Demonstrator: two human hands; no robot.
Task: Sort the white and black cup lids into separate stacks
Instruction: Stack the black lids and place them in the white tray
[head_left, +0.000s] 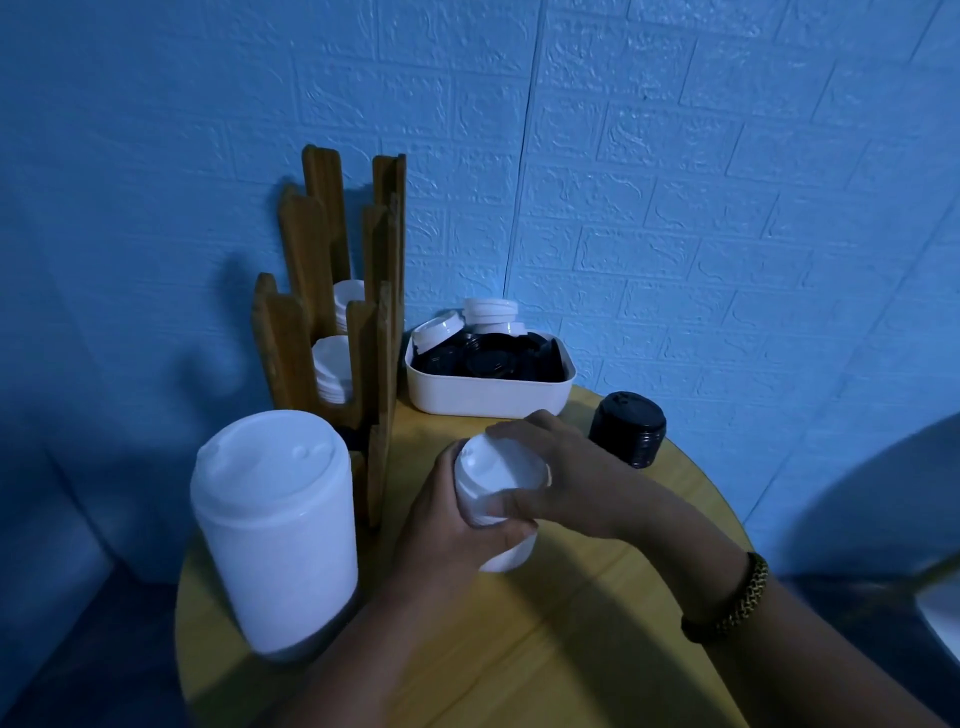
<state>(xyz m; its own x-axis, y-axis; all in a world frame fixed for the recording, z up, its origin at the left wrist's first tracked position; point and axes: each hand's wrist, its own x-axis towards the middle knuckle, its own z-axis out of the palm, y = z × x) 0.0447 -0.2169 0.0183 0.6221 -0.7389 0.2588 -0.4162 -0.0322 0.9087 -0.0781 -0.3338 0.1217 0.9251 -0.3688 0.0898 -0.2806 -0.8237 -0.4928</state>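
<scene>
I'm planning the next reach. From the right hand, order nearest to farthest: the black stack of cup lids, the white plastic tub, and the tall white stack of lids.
1. Black stack of cup lids, just right of the right hand; too close to call against the next.
2. White plastic tub, just behind the fingertips.
3. Tall white stack of lids, far left.

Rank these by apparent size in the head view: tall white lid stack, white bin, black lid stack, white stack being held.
1. tall white lid stack, though nearest the camera.
2. white bin.
3. held white stack and black lid stack: too close to rank; the held one is partly hidden.
</scene>
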